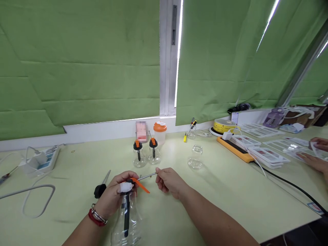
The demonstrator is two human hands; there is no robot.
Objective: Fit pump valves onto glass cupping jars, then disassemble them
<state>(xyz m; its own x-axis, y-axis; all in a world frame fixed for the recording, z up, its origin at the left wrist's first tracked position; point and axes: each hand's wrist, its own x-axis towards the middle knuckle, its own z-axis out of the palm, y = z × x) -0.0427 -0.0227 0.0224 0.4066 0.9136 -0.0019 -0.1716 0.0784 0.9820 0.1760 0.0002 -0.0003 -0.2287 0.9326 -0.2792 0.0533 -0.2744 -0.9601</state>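
- Here's my left hand (111,197), closed around the neck of a clear, wide-bottomed bottle with a black top (118,227), low in front of me; its base runs out of view.
- A white wrap (126,187) shows on one of my fingers, right by that neck, and a long black handle (126,218) runs down the bottle below it.
- A flat, bright orange strip (141,186) juts out from the top, slanting down to the right.
- Over to my right hand (170,182): thumb and fingers pinch the end of a thin, silvery metal rod (147,176), its other end at the bottle's top.
- Just beyond my left hand lies a round black piece with a pale, tapering stem (99,190).
- Farther back, two small clear jars with black lids and orange flaps (139,160) stand upright, side by side.
- Off to the right, an open clear glass jar (195,161) stands alone.
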